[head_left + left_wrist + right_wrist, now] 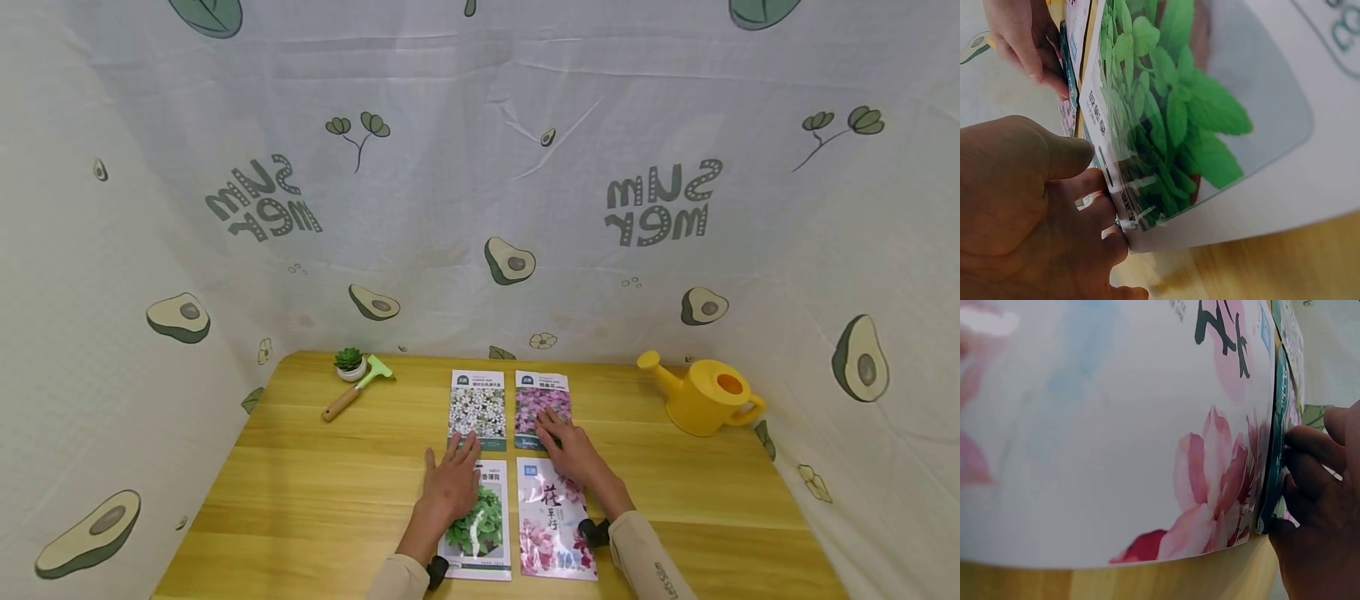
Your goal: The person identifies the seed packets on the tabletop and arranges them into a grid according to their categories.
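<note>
Four seed packets lie face up in two rows on the wooden table. My left hand (452, 482) reaches over the left edge of the green-leaf seed packet (480, 529), its fingertips at the bottom edge of the white-flower seed packet (477, 408). My right hand (577, 454) rests its fingers on the lower part of the purple-flower seed packet (542, 393). Beneath that wrist lies the pink-blossom seed packet (546, 546). In the left wrist view, the left fingers (1100, 215) are extended near the leaf packet's top edge. The right fingers (1313, 447) touch the purple packet's green end.
At the back left, a small potted succulent (350, 365) stands beside a green hand tool with a wooden handle (343, 403). A yellow watering can (703, 400) stands at the back right. Printed cloth (435, 200) hangs behind and at both sides of the table (300, 500).
</note>
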Motion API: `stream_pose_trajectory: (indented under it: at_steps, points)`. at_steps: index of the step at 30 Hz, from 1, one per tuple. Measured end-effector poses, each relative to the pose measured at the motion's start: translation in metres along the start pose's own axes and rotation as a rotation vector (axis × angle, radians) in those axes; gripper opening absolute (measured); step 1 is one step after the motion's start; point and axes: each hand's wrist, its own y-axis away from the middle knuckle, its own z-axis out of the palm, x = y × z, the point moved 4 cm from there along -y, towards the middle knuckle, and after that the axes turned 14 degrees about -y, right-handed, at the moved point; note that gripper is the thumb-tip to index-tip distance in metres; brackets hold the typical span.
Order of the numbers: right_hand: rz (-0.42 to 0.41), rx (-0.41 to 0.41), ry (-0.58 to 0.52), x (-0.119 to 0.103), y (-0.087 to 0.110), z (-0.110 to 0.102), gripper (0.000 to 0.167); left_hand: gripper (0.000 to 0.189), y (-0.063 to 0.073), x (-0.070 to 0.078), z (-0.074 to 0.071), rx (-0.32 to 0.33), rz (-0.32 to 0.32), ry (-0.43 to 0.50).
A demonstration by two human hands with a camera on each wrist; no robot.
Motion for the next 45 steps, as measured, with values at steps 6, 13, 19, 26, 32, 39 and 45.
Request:
stream_pose_trajectory:
  at_steps: [6, 13, 19, 26, 32, 39, 45]
  points:
    - [-0.001, -0.003, -0.009, 0.002, 0.001, -0.001, 0.050, 0.052, 0.000, 0.003, -0.001, -0.006, -0.006, -0.035]
    - [-0.020, -0.011, -0.010, 0.004, 0.001, -0.002, 0.050, 0.053, 0.001, 0.004, -0.004, -0.007, -0.009, -0.072]
    - [-0.024, -0.016, -0.005, 0.005, 0.001, -0.002, 0.052, 0.052, 0.001, 0.004, -0.006, 0.002, -0.011, -0.090]
    - [-0.043, -0.015, -0.017, 0.004, 0.002, -0.002, 0.050, 0.052, 0.001, 0.005, -0.005, 0.011, -0.013, -0.082]
    - [-0.097, -0.005, -0.004, 0.006, 0.000, 0.001, 0.046, 0.052, 0.002, 0.004, -0.009, 0.010, -0.016, -0.067]
    - [-0.159, 0.036, 0.057, 0.001, 0.001, 0.004, 0.041, 0.051, -0.004, 0.004, -0.009, -0.030, -0.021, -0.068]
    - [-0.138, 0.040, 0.087, -0.002, 0.000, 0.004, 0.044, 0.050, -0.008, 0.009, -0.010, -0.037, -0.042, -0.103]
